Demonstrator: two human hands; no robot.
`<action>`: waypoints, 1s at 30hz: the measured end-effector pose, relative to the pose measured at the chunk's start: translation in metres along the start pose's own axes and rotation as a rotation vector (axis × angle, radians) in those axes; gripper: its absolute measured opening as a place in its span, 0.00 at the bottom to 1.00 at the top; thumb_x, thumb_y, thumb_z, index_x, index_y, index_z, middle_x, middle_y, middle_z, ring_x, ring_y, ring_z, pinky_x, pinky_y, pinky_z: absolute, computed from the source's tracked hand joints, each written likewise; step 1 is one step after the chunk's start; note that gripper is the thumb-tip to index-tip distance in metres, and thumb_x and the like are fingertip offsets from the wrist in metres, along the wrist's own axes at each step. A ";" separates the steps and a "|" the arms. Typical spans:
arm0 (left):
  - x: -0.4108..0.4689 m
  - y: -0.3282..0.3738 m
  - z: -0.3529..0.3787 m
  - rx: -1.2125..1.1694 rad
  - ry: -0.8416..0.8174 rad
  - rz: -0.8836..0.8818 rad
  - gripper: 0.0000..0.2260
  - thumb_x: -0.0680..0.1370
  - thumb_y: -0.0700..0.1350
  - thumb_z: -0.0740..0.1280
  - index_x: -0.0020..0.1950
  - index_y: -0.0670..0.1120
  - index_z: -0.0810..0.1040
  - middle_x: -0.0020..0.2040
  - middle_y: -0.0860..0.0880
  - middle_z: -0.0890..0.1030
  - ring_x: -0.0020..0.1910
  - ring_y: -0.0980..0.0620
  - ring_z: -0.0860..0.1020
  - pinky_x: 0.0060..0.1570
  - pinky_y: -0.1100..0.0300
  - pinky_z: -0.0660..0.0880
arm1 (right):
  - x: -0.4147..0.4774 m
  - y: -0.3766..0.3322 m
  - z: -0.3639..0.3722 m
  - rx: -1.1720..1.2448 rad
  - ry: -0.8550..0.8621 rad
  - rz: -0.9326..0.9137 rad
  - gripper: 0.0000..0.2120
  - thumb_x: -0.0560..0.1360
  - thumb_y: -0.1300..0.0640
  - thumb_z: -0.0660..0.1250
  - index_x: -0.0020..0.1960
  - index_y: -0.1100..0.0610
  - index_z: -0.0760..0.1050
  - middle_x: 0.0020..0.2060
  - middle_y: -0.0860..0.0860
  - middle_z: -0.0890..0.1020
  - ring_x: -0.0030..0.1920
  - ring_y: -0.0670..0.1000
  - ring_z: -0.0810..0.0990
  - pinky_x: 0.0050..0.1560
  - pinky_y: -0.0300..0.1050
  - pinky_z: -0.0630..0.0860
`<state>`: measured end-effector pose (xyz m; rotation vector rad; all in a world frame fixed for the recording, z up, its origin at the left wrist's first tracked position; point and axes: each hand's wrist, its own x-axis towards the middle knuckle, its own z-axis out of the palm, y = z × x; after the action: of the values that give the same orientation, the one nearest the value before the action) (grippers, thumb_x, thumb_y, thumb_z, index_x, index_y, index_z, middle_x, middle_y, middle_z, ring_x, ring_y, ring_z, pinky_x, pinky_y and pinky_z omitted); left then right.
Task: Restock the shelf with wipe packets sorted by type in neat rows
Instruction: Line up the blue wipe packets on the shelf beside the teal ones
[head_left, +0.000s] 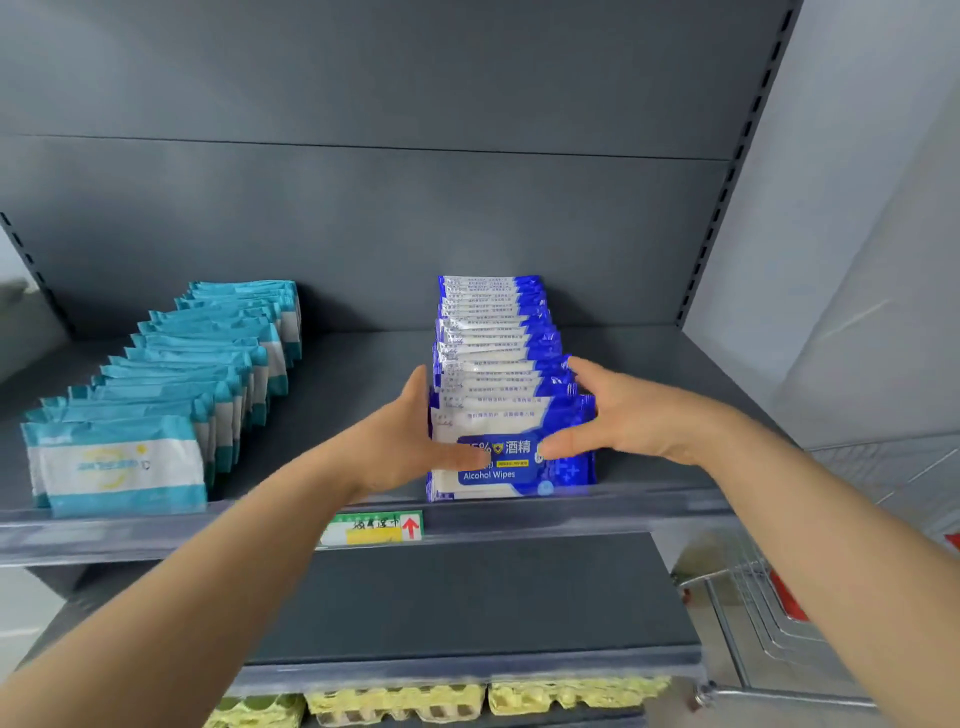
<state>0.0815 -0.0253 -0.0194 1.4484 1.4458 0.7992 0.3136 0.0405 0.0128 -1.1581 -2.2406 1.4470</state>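
A row of blue alcohol wipe packets (493, 332) stands upright on the grey shelf (343, 400), right of centre, running from the back panel to the front lip. My left hand (410, 441) lies flat against the row's left side, thumb across the front packet (511, 475). My right hand (623, 415) presses the row's right side, fingers stretched over the packet edges and thumb on the front face. A second row, of teal and white wipe packets (208, 364), stands at the shelf's left, slightly fanned.
A green and yellow price label (374, 527) with a red arrow sits on the shelf lip. Below is a bare grey shelf (467, 597), then yellow egg cartons (395, 701). A wire cart (769, 613) stands at the lower right. A gap separates the two rows.
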 end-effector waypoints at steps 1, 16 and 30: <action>0.001 -0.001 0.004 0.048 0.038 -0.007 0.28 0.68 0.47 0.78 0.60 0.51 0.64 0.54 0.56 0.82 0.48 0.56 0.83 0.48 0.55 0.81 | 0.002 0.006 0.004 -0.033 0.048 0.015 0.38 0.67 0.60 0.77 0.70 0.43 0.63 0.58 0.38 0.80 0.57 0.41 0.80 0.62 0.46 0.75; -0.005 -0.001 0.020 0.133 0.098 -0.040 0.25 0.72 0.49 0.74 0.65 0.51 0.67 0.60 0.52 0.80 0.55 0.53 0.81 0.57 0.50 0.78 | 0.004 0.009 0.013 -0.167 0.141 0.035 0.37 0.70 0.58 0.74 0.73 0.48 0.59 0.62 0.45 0.78 0.57 0.46 0.80 0.60 0.49 0.76; -0.089 0.009 -0.055 1.100 0.612 0.013 0.18 0.78 0.53 0.61 0.64 0.45 0.73 0.59 0.46 0.78 0.58 0.43 0.75 0.54 0.51 0.74 | 0.014 -0.091 0.072 -0.891 0.427 -0.158 0.19 0.78 0.50 0.62 0.65 0.59 0.72 0.63 0.54 0.76 0.63 0.58 0.73 0.61 0.53 0.71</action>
<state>0.0254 -0.1033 0.0236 2.0861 2.5836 0.4409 0.2192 -0.0152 0.0524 -1.2809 -2.5855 0.0489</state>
